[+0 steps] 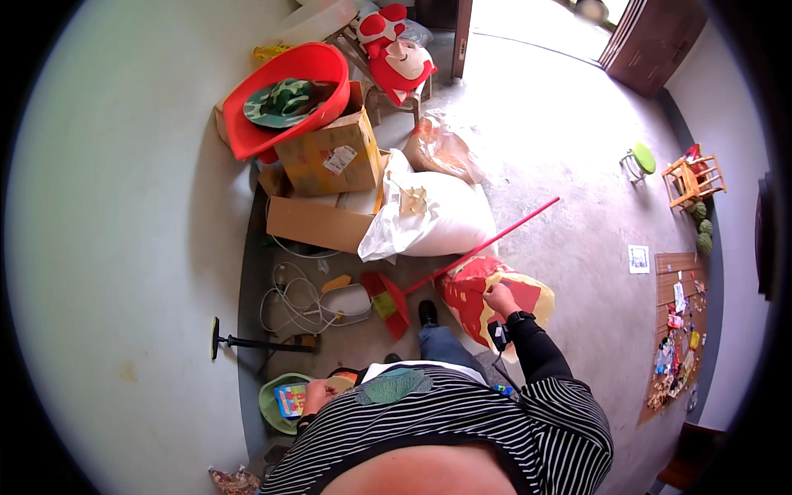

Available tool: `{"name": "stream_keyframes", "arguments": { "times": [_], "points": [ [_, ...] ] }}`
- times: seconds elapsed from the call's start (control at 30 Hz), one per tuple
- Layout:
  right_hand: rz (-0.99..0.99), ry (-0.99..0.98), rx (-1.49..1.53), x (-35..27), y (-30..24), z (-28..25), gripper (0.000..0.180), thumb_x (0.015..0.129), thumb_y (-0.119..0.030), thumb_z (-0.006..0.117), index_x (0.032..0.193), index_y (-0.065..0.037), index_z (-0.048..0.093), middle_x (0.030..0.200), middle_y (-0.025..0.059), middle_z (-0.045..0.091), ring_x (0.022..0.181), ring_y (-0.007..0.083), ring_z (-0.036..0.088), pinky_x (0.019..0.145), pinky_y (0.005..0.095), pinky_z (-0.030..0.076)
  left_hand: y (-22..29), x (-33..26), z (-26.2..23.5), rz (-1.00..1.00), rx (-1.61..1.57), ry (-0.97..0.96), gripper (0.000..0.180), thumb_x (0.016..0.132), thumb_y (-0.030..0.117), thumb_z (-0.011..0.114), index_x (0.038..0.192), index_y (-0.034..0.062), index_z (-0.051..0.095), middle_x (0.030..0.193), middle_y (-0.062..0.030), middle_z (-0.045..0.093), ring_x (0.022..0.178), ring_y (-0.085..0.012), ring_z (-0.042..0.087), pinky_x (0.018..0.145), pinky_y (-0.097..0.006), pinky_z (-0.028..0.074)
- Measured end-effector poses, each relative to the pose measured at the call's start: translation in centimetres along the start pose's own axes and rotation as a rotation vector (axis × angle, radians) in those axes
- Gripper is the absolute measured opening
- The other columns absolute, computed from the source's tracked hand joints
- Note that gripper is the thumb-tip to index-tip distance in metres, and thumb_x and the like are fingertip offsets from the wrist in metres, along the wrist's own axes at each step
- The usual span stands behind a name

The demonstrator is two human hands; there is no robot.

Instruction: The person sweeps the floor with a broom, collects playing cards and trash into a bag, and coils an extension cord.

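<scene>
Right hand (500, 299), arm stretched forward, pinches red-yellow bag (483, 289) on floor beside white sack (437, 216). Left hand (318, 396) tucked near green bowl (276, 404), grip unclear. Red broom (396, 301) leans across.

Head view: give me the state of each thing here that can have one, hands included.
Right hand: closed on the top of the red and yellow sack.
Left hand: by the green bowl; grip unclear.
Red broom: propped aslant against the white sack.
White sack: full, lying on its side.
Lower cardboard box: open.
Red basin: tilted on the upper box.
Door: open.
</scene>
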State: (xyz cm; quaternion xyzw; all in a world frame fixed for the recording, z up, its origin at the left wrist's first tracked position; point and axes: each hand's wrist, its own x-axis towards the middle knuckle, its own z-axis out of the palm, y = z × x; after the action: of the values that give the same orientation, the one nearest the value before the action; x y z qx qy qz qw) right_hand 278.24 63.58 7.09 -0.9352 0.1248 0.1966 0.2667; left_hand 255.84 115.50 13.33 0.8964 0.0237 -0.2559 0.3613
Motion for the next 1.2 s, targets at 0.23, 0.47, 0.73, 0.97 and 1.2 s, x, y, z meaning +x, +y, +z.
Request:
{"name": "stream_keyframes", "arguments": {
  "times": [0.23,0.47,0.73,0.97,1.2],
  "points": [
    [-0.426,-0.474,-0.516,10.2,-2.7,-0.3,0.020,0.071,-0.019,0.055,0.079,-0.005,0.066,0.085,0.0188,0.062,0.083,0.0337,0.061,0.071,0.0413,0.049,6.2,7.1,-1.2,-0.838,-0.971,0.262,0.016,0.085,0.012,0.046,0.098,0.0036,0.048,0.077,-0.0104,0.058,0.064,-0.0199,0.060,0.053,-0.031,0.051],
    [-0.426,-0.563,-0.283,14.6,-6.6,2.6,0.019,0.067,-0.013,0.052,0.073,-0.001,0.064,0.080,0.0215,0.062,0.079,0.0359,0.061,0.067,0.0430,0.049,7.1,10.0,1.4,-0.954,-0.942,0.168,0.015,0.085,0.014,0.049,0.096,0.0052,0.051,0.080,-0.0080,0.060,0.063,-0.0168,0.060,0.052,-0.028,0.051],
    [-0.209,-0.552,-0.443,21.0,-3.8,11.0,0.018,0.068,-0.018,0.055,0.073,-0.004,0.066,0.085,0.0167,0.064,0.081,0.0292,0.062,0.068,0.0395,0.049,1.7,12.3,9.3,-1.140,-0.893,0.034,0.015,0.086,0.012,0.047,0.098,0.0040,0.051,0.077,-0.0090,0.057,0.058,-0.0171,0.057,0.048,-0.027,0.048],
    [-0.341,-0.638,-0.667,31.4,8.8,16.0,0.026,0.070,-0.007,0.044,0.090,-0.005,0.061,0.088,0.0197,0.061,0.083,0.0331,0.060,0.072,0.0424,0.048,-1.3,13.0,14.6,-1.226,-0.935,0.168,0.012,0.087,0.012,0.047,0.093,0.0042,0.054,0.069,-0.0069,0.056,0.044,-0.0109,0.047,0.036,-0.023,0.036],
    [-0.218,-0.611,-0.970,37.9,13.6,17.7,0.063,0.083,-0.050,0.044,0.114,0.005,0.047,0.111,0.0222,0.053,0.107,0.0341,0.049,0.091,0.0413,0.038,-3.2,12.5,19.4,-1.382,-1.036,0.083,0.014,0.086,0.015,0.050,0.093,0.0044,0.055,0.062,-0.0062,0.055,0.041,-0.0106,0.044,0.034,-0.023,0.030]
  ]
}}
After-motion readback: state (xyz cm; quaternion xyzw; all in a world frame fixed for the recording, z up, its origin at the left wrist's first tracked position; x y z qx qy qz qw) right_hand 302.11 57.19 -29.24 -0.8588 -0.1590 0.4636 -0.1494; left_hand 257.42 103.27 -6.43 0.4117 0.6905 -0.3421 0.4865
